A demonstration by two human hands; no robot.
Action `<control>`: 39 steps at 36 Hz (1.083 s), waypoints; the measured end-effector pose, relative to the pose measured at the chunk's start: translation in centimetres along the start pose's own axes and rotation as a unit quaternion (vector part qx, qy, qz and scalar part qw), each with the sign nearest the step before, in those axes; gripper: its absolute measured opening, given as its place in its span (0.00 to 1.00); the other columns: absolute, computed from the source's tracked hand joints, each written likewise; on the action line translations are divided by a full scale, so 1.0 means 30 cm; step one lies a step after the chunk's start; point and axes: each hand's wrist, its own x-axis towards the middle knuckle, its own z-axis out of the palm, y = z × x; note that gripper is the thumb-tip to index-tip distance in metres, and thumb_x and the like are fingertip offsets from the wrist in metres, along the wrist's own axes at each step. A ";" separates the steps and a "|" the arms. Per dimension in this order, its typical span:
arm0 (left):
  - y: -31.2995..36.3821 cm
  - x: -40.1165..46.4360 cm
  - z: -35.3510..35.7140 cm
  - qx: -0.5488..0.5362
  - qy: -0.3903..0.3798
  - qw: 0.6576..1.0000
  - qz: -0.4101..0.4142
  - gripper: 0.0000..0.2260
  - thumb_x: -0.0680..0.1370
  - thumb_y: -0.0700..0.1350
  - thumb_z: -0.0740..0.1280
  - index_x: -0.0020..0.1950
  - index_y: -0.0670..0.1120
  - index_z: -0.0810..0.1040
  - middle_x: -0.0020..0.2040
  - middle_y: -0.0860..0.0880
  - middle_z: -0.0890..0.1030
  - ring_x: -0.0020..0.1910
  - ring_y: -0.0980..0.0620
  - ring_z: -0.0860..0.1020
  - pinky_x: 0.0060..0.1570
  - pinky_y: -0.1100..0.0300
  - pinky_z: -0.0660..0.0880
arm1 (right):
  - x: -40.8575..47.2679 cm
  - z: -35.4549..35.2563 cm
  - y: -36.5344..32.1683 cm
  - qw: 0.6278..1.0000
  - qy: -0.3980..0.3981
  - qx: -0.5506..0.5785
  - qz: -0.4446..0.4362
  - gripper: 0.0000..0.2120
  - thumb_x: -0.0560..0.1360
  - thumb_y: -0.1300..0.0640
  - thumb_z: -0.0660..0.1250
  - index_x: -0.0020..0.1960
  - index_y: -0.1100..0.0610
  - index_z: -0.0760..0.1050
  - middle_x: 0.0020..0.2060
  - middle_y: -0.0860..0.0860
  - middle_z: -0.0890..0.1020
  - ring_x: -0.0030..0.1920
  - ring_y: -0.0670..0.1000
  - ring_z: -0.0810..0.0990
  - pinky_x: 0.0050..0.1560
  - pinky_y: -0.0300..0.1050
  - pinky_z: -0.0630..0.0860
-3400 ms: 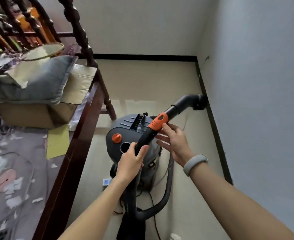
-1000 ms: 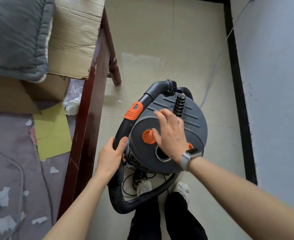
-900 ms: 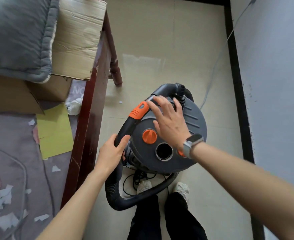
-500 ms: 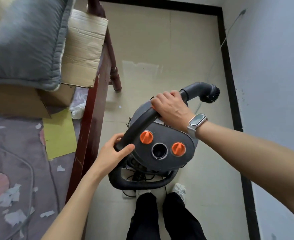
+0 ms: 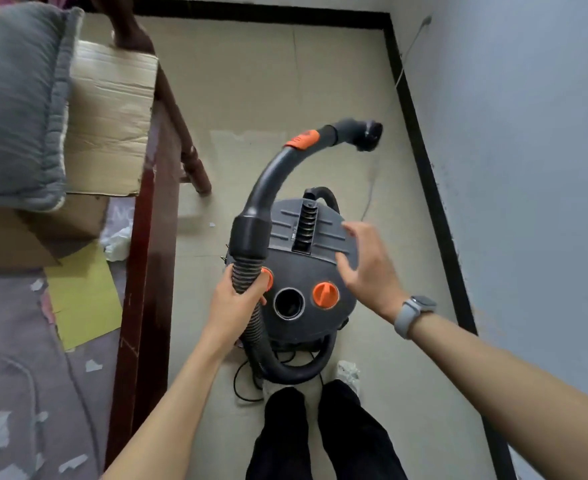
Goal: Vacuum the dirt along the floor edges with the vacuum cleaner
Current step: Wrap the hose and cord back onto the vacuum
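While the vacuum sits mid-floor:
Left hand: gripping the hose
Right hand: open, holding nothing
In the way: bed frame left, wall right

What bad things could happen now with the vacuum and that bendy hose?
1. Only the left hand grips the hose; the right hand is open above the vacuum, so the long curved tube might swing and its nozzle could knock the wall.
2. The thin black cord loops on the floor by the person's feet, so they might trip or tug it.
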 end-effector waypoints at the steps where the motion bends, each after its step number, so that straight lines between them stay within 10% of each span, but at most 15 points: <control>1: 0.011 0.013 0.003 -0.013 0.006 1.000 -0.006 0.05 0.76 0.45 0.69 0.44 0.47 0.75 0.33 0.49 0.78 0.32 0.55 0.77 0.39 0.59 0.73 | -0.063 0.030 -0.007 0.997 -0.056 0.038 0.020 0.23 0.72 0.59 0.66 0.65 0.65 0.71 0.59 0.58 0.76 0.61 0.57 0.75 0.63 0.56 0.73; 6: 0.067 0.059 -0.010 -0.136 0.015 0.991 -0.002 0.04 0.78 0.41 0.66 0.46 0.43 0.72 0.32 0.48 0.75 0.31 0.49 0.76 0.39 0.51 0.76 | -0.281 0.200 -0.078 0.929 -0.331 0.148 0.078 0.30 0.73 0.58 0.69 0.73 0.58 0.64 0.68 0.52 0.72 0.68 0.49 0.70 0.68 0.38 0.64; 15: 0.118 0.056 -0.066 -0.213 -0.026 0.977 -0.019 0.07 0.81 0.42 0.62 0.44 0.44 0.69 0.33 0.47 0.73 0.29 0.50 0.75 0.36 0.55 0.77 | -0.289 0.290 -0.081 0.896 -0.426 0.069 0.100 0.24 0.75 0.49 0.69 0.66 0.56 0.67 0.60 0.55 0.77 0.60 0.58 0.76 0.57 0.51 0.73; 27: 0.208 0.059 -0.131 -0.104 -0.013 0.994 -0.005 0.04 0.81 0.44 0.62 0.48 0.45 0.69 0.39 0.46 0.74 0.25 0.51 0.75 0.26 0.58 0.76 | -0.246 0.218 -0.330 0.903 -0.413 0.110 0.034 0.22 0.73 0.40 0.69 0.53 0.58 0.74 0.45 0.54 0.82 0.46 0.56 0.79 0.49 0.54 0.75; 39: 0.279 0.036 -0.297 -0.021 -0.056 0.995 0.076 0.04 0.78 0.37 0.65 0.49 0.45 0.72 0.37 0.46 0.74 0.25 0.50 0.74 0.26 0.59 0.74 | 0.167 0.129 -0.271 0.981 -0.188 0.053 -0.013 0.35 0.77 0.55 0.68 0.77 0.58 0.54 0.73 0.55 0.65 0.71 0.55 0.67 0.69 0.51 0.66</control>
